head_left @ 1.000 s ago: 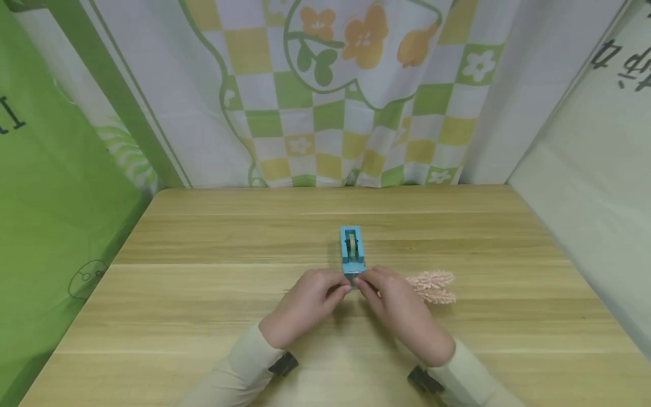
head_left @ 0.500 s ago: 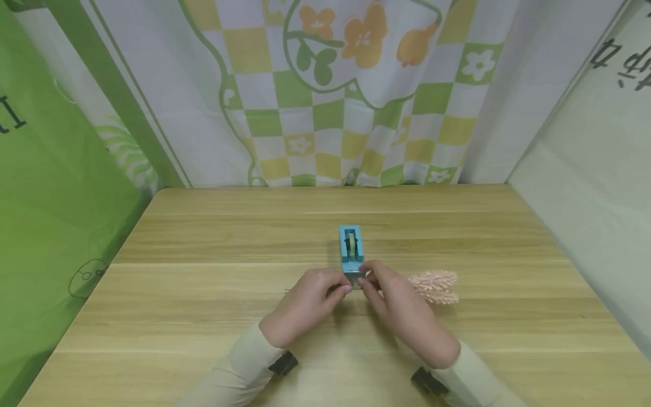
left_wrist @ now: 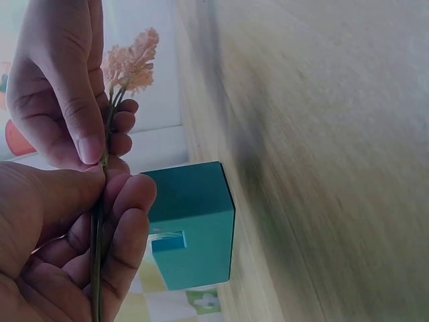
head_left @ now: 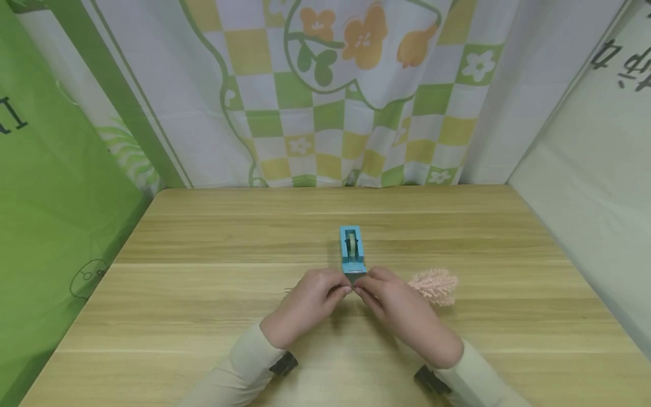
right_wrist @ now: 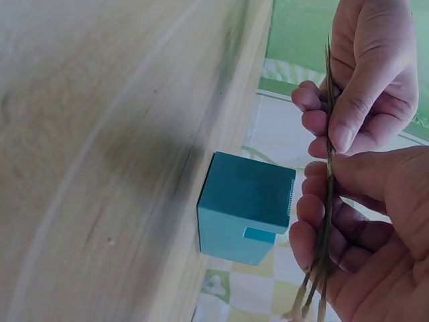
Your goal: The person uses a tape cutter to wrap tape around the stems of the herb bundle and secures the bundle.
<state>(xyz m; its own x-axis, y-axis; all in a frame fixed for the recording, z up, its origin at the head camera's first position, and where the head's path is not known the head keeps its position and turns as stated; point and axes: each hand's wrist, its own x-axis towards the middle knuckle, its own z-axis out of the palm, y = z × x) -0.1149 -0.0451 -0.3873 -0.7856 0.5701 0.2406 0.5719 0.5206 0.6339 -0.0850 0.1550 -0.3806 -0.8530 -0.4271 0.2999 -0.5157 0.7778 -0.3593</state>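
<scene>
My left hand and right hand meet fingertip to fingertip just in front of a blue tape dispenser. Between thumb and fingers, both hold a bundle of thin artificial flower stems. In the head view, pink flower heads stick out to the right past my right hand, and thin stem ends show left of my left hand. The right wrist view has the stems lying across the curled fingers of both hands, thumbs pressing at the middle. The dispenser stands close behind the fingertips, with a tape roll inside.
All of this is over a wood-grain table. A green and yellow checked curtain hangs at its far edge, with a green cloth at the left and a pale cloth at the right.
My right index finger lifted off and then came back down, bringing the fingertips against my left ones. The flower heads turned from two separate spikes into one bunch. My left hand stayed still.
</scene>
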